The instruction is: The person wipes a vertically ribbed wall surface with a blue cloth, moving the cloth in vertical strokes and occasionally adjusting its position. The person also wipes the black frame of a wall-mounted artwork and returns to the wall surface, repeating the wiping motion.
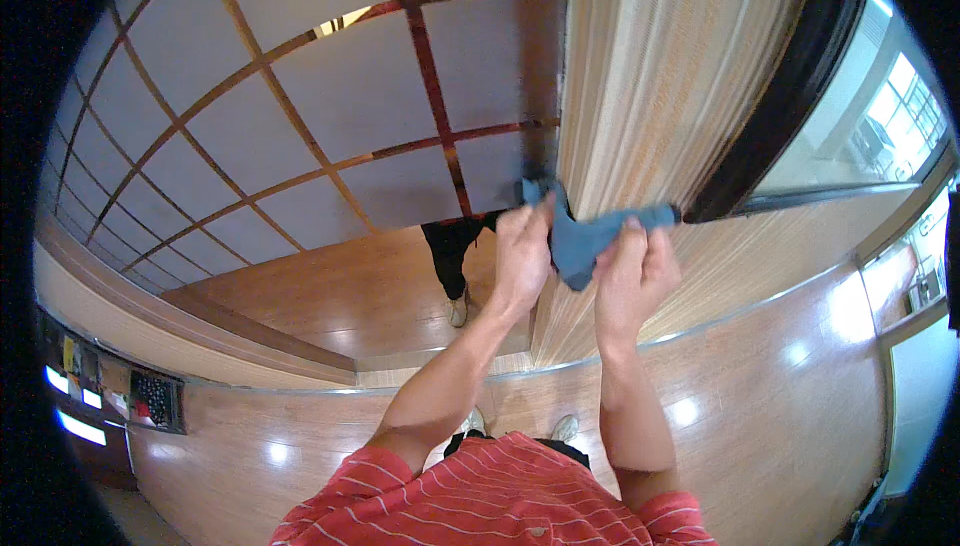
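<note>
A blue cloth (589, 242) is stretched between my two hands, in front of the corner where a glass panel (345, 81) meets a wood-grain pillar (660, 73). My left hand (523, 253) grips its left part close to the glass edge. On the other side, my right hand (636, 268) pinches the cloth before the pillar, with the end reaching towards a dark frame (795, 88). The middle of the cloth sags in a fold between the hands. Both hands are slightly blurred, and whether the cloth touches the surface behind cannot be told.
Frosted squares with narrow see-through lines cover the glass. A leg in black trousers (448, 261) shows in its lower band, reflected or behind it. A window (847, 103) opens at right. Glossy wood-look flooring (300, 463) lies below; a shelf with goods (112, 381) stands far left.
</note>
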A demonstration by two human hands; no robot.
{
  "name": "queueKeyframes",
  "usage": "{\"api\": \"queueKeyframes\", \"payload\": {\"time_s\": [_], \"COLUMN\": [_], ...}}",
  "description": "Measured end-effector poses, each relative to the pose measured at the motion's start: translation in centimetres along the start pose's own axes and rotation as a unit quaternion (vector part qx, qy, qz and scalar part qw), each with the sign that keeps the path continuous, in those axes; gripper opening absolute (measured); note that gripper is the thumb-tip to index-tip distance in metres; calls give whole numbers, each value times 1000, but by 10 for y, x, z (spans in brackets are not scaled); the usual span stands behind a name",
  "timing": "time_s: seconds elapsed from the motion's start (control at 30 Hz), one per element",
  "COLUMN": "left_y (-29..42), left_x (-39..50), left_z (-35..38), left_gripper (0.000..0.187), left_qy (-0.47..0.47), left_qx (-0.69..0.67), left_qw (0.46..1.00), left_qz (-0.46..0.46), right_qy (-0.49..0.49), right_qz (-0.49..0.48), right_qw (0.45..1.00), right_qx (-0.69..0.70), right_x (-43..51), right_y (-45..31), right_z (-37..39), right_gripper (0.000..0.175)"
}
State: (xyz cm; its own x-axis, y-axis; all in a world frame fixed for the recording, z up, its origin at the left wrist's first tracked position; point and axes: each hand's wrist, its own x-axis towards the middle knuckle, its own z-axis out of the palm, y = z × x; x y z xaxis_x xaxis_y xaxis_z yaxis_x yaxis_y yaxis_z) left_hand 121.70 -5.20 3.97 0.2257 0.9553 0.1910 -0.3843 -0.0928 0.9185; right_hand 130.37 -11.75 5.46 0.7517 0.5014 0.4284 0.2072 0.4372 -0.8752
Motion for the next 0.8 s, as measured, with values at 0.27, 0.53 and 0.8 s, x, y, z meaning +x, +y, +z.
{"api": "queueKeyframes", "payload": {"time_s": [0.27,0.53,0.8], "left_y": [10,-32,-8], "left_x": [1,-14,-1], "left_z": [6,-8,0], "left_gripper": [41,42,41], "left_qy": [-17,68,3], "left_qx": [49,-8,41], "left_qw": [997,983,999], "left_qz": [50,-169,-12], "right_qy": [14,71,-42], "right_qz": [55,154,19], "right_qw": [998,985,999], "right_qx": [26,20,18], "right_x": [10,-21,2], "right_y": [9,40,13], "right_z": [-10,-12,-9], "right_gripper": [27,30,30]}}
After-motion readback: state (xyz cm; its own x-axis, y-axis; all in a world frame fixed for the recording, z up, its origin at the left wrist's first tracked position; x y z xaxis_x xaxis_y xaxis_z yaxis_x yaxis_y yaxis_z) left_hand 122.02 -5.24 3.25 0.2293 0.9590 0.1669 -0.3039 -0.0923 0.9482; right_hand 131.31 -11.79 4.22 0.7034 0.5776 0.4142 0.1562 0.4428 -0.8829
